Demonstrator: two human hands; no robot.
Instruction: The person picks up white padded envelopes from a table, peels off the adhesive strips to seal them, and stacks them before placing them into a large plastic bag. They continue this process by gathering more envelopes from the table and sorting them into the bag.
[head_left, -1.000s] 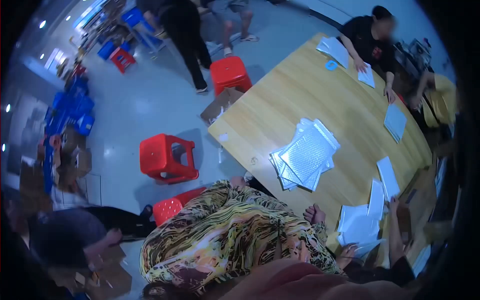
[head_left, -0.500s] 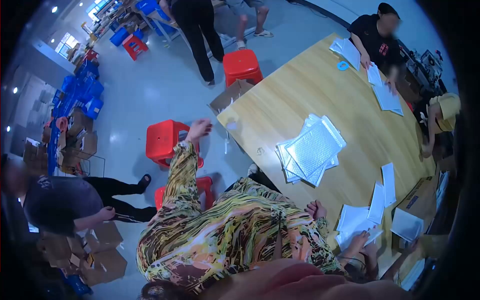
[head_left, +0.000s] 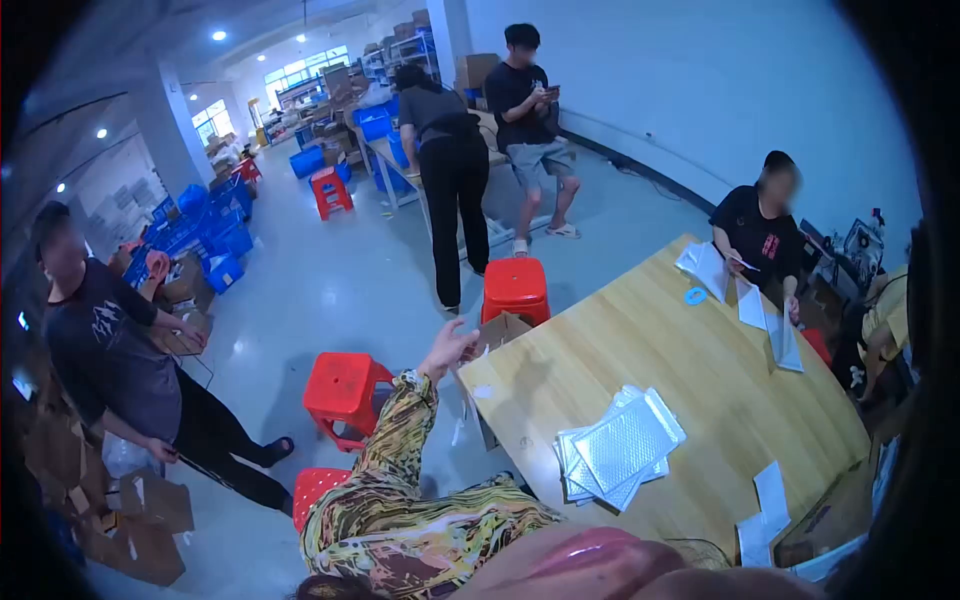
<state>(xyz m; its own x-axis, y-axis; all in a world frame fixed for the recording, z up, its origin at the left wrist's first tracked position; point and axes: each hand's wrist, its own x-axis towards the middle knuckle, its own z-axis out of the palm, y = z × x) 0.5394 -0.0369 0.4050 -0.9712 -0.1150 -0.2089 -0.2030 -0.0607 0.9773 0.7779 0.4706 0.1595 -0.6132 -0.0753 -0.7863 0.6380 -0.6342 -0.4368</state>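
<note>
My left hand (head_left: pixel 447 348) is lifted in the air on a patterned sleeve, fingers spread and holding nothing. It hovers by the near left corner of the wooden table (head_left: pixel 660 345), over an open cardboard box (head_left: pixel 500 328). My right hand is out of sight. A stack of silver bubble mailers (head_left: pixel 620 450) lies on the table to the right of my body. A few white sheets (head_left: pixel 757 515) lie at the table's near right edge.
Red stools (head_left: pixel 345 385) (head_left: pixel 515 285) stand on the floor left of the table. A seated person in black (head_left: pixel 760 235) handles white envelopes at the far end. A person in a dark shirt (head_left: pixel 100 350) stands at left by cardboard boxes (head_left: pixel 150 520). Two people stand further back.
The view has tipped up from the table toward the room. My left arm rose and stretched out toward the table corner. My right hand, earlier at the table edge, dropped out of view.
</note>
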